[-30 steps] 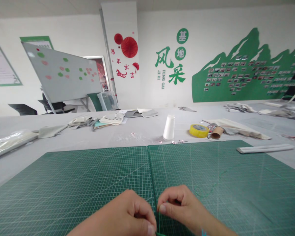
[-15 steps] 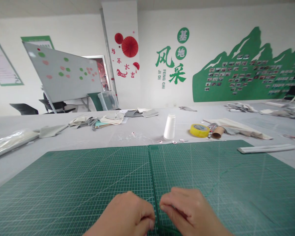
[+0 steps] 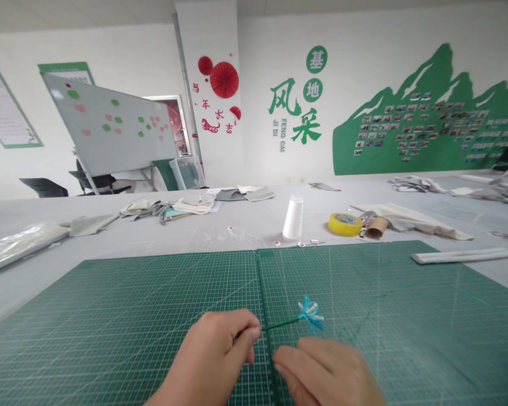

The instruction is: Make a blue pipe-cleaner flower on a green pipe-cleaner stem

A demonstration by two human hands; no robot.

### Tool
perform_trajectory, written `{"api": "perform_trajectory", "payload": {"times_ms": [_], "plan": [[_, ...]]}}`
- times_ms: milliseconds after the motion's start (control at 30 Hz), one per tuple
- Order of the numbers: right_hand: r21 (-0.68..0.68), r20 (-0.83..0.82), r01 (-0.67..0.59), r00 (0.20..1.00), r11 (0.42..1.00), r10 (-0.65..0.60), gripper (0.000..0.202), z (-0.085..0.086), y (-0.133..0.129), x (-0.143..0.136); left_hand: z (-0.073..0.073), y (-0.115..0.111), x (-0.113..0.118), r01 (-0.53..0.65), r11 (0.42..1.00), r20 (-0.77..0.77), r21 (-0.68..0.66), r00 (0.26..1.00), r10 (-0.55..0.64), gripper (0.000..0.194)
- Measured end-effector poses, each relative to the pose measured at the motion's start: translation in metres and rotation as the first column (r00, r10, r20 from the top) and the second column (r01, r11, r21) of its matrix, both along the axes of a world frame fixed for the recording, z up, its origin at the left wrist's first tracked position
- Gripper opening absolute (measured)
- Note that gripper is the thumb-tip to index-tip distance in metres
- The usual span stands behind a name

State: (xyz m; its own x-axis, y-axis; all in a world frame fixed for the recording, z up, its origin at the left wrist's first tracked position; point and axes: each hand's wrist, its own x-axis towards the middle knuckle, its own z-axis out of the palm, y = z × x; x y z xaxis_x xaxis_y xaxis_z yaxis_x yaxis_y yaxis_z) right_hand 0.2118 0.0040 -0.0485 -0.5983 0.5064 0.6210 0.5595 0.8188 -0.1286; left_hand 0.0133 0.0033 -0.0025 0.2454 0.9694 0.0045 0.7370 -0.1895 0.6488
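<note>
A small artificial flower (image 3: 310, 313) with blue petals and pale, shiny bits at its centre points to the right above the cutting mat. Its thin green stem (image 3: 281, 324) runs leftward into the pinched thumb and forefinger of my left hand (image 3: 218, 352). My right hand (image 3: 328, 369) is just below the stem, thumb and fingertips pressed together; whatever they pinch is too fine or hidden to name. A thin green strand (image 3: 476, 297) lies faintly on the right of the mat.
Two green gridded cutting mats (image 3: 152, 293) meet at a seam in front of me. Beyond are a white thread cone (image 3: 293, 219), a yellow tape roll (image 3: 345, 224), a cardboard tube (image 3: 376, 227) and fabric pieces (image 3: 195, 203). A white rolled strip (image 3: 461, 256) lies at right.
The blue flower and its green stem have come into view, held up in my left hand. My left hand has risen slightly; my right hand has dropped a little.
</note>
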Motion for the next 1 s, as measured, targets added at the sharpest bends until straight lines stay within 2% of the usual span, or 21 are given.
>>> {"api": "perform_trajectory", "payload": {"times_ms": [267,433,667,833,1000], "plan": [[-0.219,-0.068,-0.05,0.997,0.974,0.036,0.029,-0.007,0.002,-0.001,0.002,0.003,0.0,-0.026,0.993,0.3,-0.115,0.952,0.06,0.019],[-0.379,-0.137,-0.048,0.991,0.924,-0.004,0.024,-0.005,0.005,-0.002,0.004,0.006,-0.001,-0.01,0.985,0.398,-0.171,0.914,0.078,0.019],[-0.615,-0.285,-0.078,0.95,0.784,-0.129,0.027,-0.008,0.01,-0.005,0.005,0.007,-0.002,0.116,0.967,0.495,-0.228,0.869,0.012,0.017],[-0.759,-0.443,-0.251,0.875,0.601,-0.195,0.031,-0.016,0.023,-0.005,0.005,0.005,0.0,0.222,0.94,0.522,-0.26,0.851,-0.057,0.015],[-0.779,-0.555,-0.404,0.8,0.479,-0.228,0.042,-0.024,0.036,-0.002,0.011,0.001,0.004,0.264,0.912,0.436,-0.314,0.893,-0.109,0.013]]}}
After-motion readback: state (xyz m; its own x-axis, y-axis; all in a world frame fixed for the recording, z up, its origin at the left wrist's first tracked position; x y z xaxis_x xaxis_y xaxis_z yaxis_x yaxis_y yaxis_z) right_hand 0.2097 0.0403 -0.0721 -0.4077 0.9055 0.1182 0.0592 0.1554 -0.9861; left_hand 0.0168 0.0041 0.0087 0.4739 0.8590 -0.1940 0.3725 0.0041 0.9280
